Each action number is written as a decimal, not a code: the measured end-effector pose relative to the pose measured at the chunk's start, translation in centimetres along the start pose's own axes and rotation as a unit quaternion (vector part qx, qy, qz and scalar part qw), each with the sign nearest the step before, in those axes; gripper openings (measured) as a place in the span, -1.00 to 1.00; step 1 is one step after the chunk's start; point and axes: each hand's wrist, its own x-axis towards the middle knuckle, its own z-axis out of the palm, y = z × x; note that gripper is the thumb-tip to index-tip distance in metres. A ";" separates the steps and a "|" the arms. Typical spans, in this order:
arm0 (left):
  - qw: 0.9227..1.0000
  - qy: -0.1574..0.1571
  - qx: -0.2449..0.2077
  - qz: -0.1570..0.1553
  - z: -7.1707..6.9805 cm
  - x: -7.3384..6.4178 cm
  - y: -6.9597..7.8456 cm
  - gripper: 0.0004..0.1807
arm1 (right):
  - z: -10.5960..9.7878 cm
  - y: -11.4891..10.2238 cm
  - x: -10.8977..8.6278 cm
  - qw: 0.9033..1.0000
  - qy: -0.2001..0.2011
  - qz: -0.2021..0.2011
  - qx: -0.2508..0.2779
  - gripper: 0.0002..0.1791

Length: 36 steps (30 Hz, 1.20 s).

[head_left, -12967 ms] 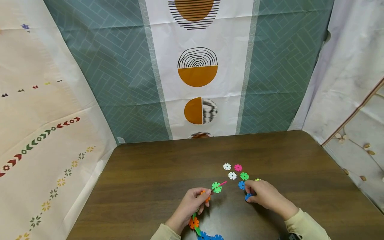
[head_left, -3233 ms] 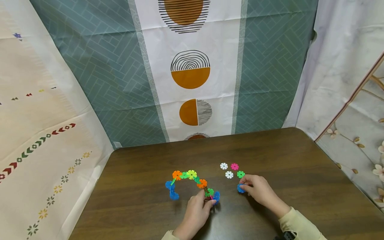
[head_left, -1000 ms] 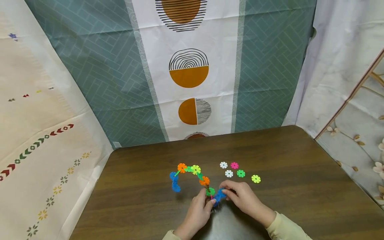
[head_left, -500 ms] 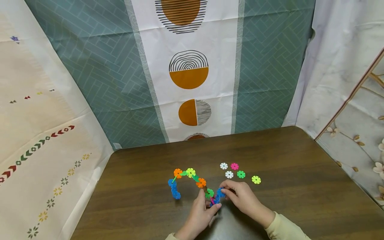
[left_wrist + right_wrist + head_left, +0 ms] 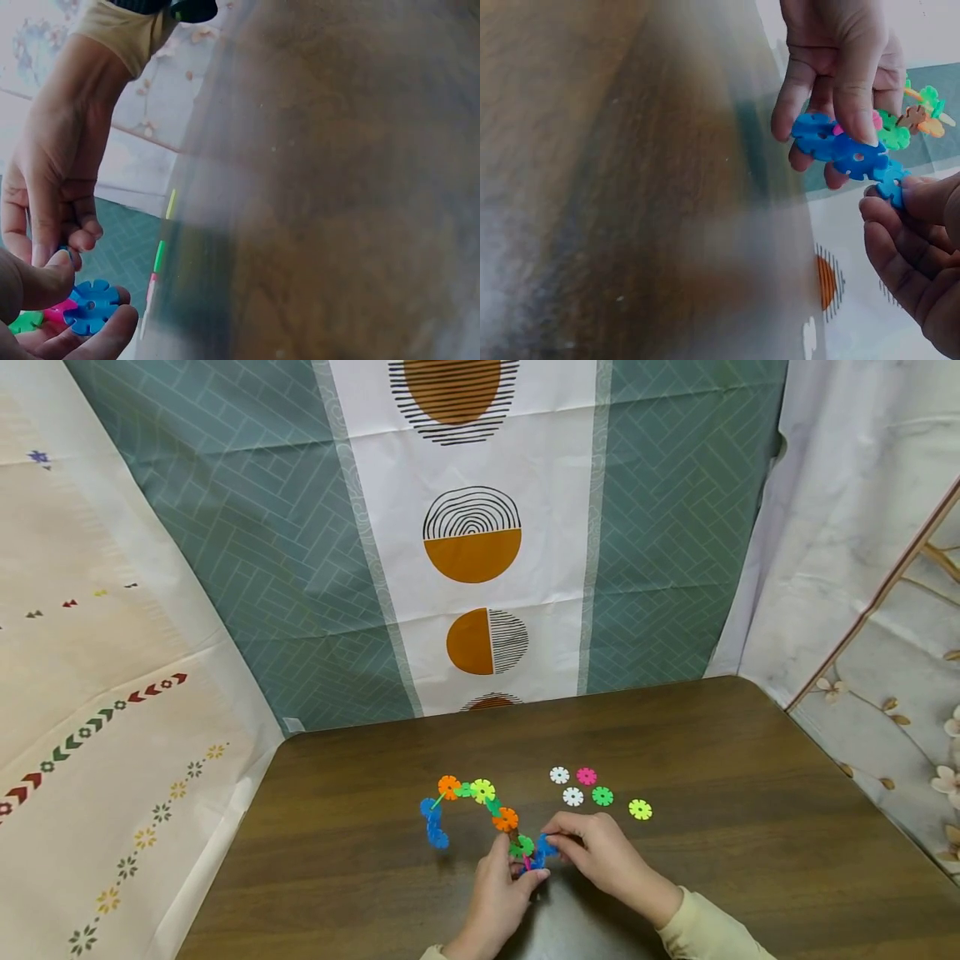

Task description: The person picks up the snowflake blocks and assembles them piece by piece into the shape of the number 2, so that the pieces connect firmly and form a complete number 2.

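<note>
Both hands work on a curved chain of slotted plastic flower discs [image 5: 506,819] in orange, green, yellow, brown, pink and blue. My left hand [image 5: 497,893] grips it near one end, thumb on a blue disc [image 5: 857,155] beside the pink one. At that same end my right hand [image 5: 606,860] pinches another blue disc [image 5: 890,182] between thumb and fingers. That disc's edge meets the blue disc under my left thumb in the right wrist view. The chain's far end, several blue discs [image 5: 435,827], curls round on the left.
Loose discs lie flat on the brown wooden table [image 5: 360,893] beyond the right hand: two white discs [image 5: 573,797], a pink disc [image 5: 587,776], a green disc [image 5: 602,796] and a yellow disc [image 5: 640,809]. Patterned cloths [image 5: 675,527] hang behind and beside the table.
The right hand has lifted a blue disc off the table and brought it left to the chain's end. Blue discs now follow the pink one. Over the last second both hands shifted only slightly.
</note>
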 end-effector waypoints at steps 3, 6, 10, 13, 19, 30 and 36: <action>1.000 0.000 -0.005 0.003 0.0 0.0 -0.1 -0.66 | -0.1 -0.3 0.3 1.000 -0.008 -0.011 -0.017 -0.84; 1.000 -0.001 -0.005 0.004 -0.1 -0.1 -0.2 -0.66 | -0.2 -0.6 0.6 0.999 -0.022 -0.014 -0.034 -0.84; 1.000 0.002 0.002 0.003 -0.1 -0.1 -0.2 -0.64 | -0.3 -0.8 1.1 0.998 -0.043 -0.008 -0.048 -0.85; 1.000 0.003 -0.003 0.003 -0.1 0.0 -0.2 -0.64 | -0.4 -0.8 1.2 0.998 -0.054 -0.001 -0.041 -0.85; 1.000 -0.004 -0.017 0.005 0.0 0.1 -0.1 -0.63 | -0.4 -0.5 1.2 0.997 -0.072 0.024 -0.002 -0.87; 0.999 -0.013 -0.053 0.005 0.1 0.2 0.1 -0.63 | 0.1 -0.1 0.6 0.998 -0.045 0.025 0.025 -0.90; 0.998 -0.026 -0.050 -0.011 0.0 0.2 -0.1 -0.63 | 0.0 0.3 0.2 0.995 -0.067 0.060 0.052 -0.93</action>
